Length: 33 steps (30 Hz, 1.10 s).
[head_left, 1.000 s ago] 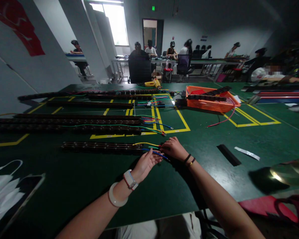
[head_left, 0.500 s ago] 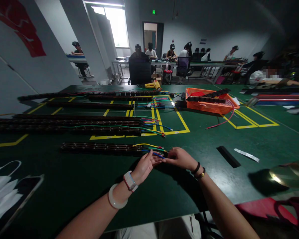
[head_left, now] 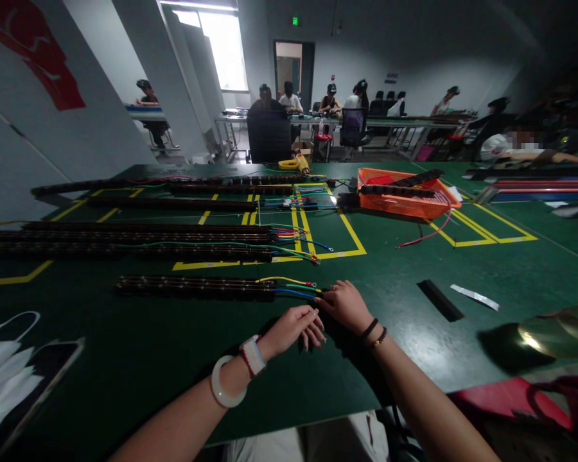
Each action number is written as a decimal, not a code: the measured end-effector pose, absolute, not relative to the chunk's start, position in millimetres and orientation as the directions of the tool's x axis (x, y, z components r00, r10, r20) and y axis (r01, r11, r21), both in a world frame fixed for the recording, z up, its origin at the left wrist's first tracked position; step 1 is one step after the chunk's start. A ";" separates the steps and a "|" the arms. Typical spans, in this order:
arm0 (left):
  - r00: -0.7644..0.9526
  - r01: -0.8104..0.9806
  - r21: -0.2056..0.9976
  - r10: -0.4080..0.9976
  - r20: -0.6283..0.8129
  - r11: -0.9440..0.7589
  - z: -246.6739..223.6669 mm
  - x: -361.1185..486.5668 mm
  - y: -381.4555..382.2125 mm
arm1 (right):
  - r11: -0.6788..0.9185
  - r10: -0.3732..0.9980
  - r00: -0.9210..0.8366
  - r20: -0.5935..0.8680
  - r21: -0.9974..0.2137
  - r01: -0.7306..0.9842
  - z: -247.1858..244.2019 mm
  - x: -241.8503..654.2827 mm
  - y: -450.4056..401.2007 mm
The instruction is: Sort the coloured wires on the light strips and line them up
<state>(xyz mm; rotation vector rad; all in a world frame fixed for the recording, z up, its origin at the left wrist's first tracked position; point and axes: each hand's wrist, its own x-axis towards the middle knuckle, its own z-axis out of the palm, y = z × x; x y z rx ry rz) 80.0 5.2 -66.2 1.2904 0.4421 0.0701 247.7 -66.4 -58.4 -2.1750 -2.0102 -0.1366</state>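
On the green table (head_left: 173, 359) lies a dark bundle of strips (head_left: 197, 287) with yellow, green and blue wires coming out of its right end. My right hand (head_left: 344, 305) is at the tips of the blue wire (head_left: 293, 293) and green wire, its fingers closed round the ends. Just below the wires hovers my left hand (head_left: 296, 327), holding nothing, its fingers apart and pointing right. Farther back, more long dark bundles (head_left: 149, 237) lie side by side, their coloured wires also pointing right.
An orange basket (head_left: 395, 204) holding dark strips stands at the back right, near a yellow heat gun (head_left: 296, 164). A black strip (head_left: 440, 300) and a white strip (head_left: 475, 297) lie at the right. Several people sit at far tables.
My left hand has come away from the blue wire, moving down and turning over. My right hand has shifted slightly left and stays at the wire ends.
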 end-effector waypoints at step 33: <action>-0.189 0.550 0.833 0.980 0.058 0.057 -73.6 -65.5 181.5 | 0.113 0.871 -0.038 0.490 -0.125 0.986 -68.8 183.3 52.5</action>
